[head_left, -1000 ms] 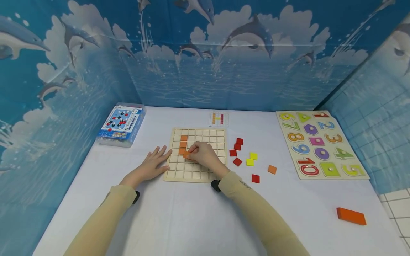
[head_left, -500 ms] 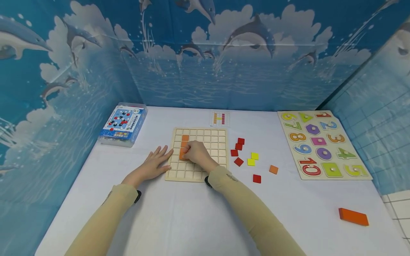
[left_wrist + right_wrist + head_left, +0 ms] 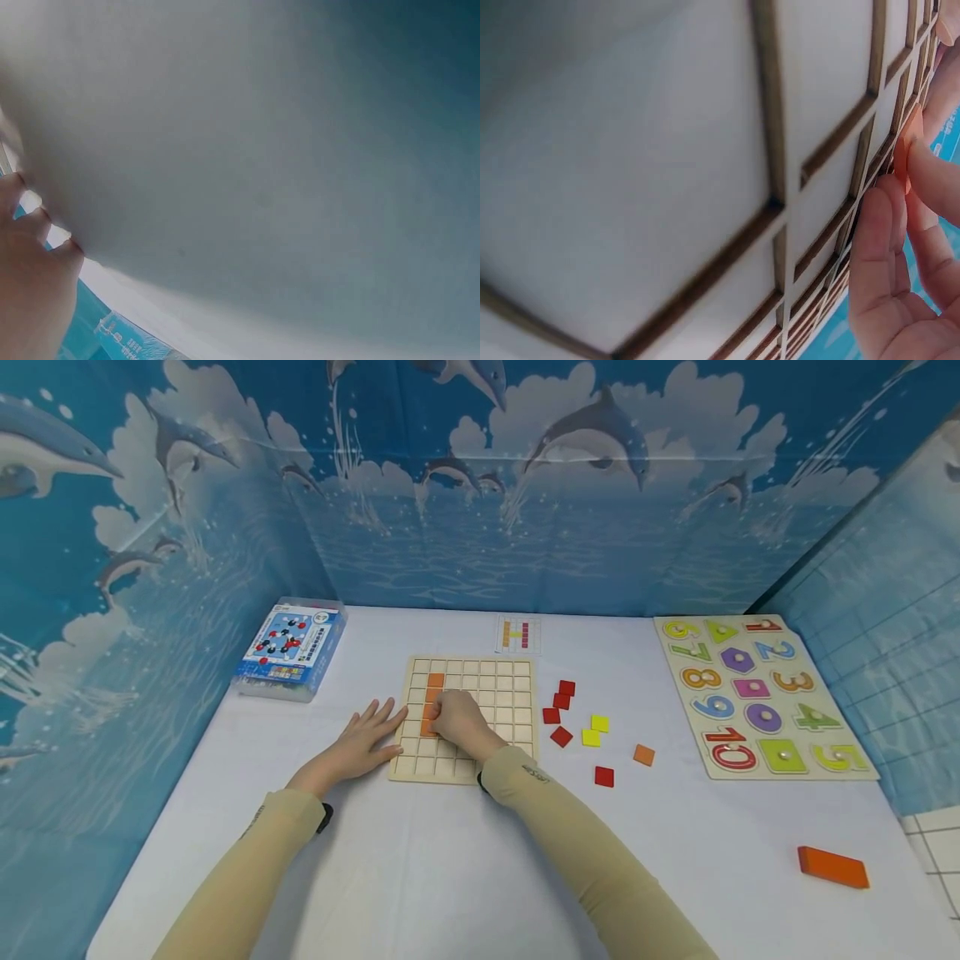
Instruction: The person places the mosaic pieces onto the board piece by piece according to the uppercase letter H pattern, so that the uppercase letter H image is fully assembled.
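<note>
Right hand (image 3: 461, 722) — pinching an orange tile (image 3: 909, 141) at the near end of an orange column (image 3: 436, 681) on the gridded wooden board (image 3: 505, 699). Left hand (image 3: 356, 748) — fingers spread at the board's left edge. Rightward on the tabletop (image 3: 450, 860): five red tiles (image 3: 561, 737), two yellow tiles (image 3: 591, 738), one loose orange tile (image 3: 643, 755).

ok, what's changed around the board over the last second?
The right hand moved left and lowered its orange tile onto the board, just below the three orange tiles already there; its fingers are still on it. Unchanged: left hand at the board's left edge, loose red tiles and yellow tiles.
</note>
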`<state>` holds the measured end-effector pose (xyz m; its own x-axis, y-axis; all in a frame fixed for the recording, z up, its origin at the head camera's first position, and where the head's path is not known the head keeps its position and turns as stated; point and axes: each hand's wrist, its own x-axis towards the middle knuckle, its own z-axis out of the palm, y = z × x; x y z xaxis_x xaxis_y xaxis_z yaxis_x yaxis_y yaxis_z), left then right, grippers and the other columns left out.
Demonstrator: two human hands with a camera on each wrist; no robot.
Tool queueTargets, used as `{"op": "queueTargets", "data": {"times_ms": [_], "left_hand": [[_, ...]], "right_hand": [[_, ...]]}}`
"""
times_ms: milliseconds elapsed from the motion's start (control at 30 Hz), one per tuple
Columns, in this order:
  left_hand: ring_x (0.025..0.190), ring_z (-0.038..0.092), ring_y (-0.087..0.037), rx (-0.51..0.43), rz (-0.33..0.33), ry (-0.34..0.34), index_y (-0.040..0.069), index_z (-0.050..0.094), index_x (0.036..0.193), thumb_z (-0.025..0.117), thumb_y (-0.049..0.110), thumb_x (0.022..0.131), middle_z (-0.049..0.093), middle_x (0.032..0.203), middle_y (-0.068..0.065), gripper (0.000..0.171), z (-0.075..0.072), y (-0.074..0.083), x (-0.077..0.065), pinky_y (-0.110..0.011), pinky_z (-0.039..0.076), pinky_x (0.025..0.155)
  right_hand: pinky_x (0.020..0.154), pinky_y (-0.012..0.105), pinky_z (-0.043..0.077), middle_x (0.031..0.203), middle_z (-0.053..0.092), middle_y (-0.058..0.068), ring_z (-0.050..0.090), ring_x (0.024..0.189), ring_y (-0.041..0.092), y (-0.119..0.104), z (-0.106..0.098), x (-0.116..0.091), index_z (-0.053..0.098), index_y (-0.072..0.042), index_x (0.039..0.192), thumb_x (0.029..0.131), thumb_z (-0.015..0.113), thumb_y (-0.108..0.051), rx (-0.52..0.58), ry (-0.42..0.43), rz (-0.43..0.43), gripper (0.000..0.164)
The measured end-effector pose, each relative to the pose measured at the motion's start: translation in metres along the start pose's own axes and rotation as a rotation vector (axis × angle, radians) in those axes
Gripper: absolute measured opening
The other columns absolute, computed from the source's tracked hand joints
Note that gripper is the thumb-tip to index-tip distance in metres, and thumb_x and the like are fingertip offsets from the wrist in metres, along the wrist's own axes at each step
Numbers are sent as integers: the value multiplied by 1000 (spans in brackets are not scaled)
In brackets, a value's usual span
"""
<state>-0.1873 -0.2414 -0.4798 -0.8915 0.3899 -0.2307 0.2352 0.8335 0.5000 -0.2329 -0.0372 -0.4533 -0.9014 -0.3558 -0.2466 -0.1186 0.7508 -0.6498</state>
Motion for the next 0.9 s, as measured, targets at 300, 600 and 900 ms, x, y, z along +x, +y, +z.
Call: {"op": "queueTargets", "data": {"times_ms": [300,600,900], "left_hand": [[151,2,-46,9,-14,0,10,26,156,57,30,100,12,164,-21,67,1,-2,1,-66,2,119],[151,0,-44,1,-25,-13,11,25,157,57,30,100,10,164,-20,67,0,-1,2,-65,0,120],[151,0,-44,12,-18,-19,12,24,157,56,30,101,10,164,-20,68,0,-2,2,-65,0,120]], "right_hand": [[56,21,41,81,59,4,52,67,14,-1,0,-2,62,-6,78,87,73,-7,-11,-8,-9,13],[67,24,46,94,69,5,57,79,15,20,-27,-22,72,-7,92,85,76,-16,147,-42,33,12],[76,27,48,97,69,4,60,88,18,69,-66,-61,72,-9,106,88,73,-22,198,-59,82,22]]}}
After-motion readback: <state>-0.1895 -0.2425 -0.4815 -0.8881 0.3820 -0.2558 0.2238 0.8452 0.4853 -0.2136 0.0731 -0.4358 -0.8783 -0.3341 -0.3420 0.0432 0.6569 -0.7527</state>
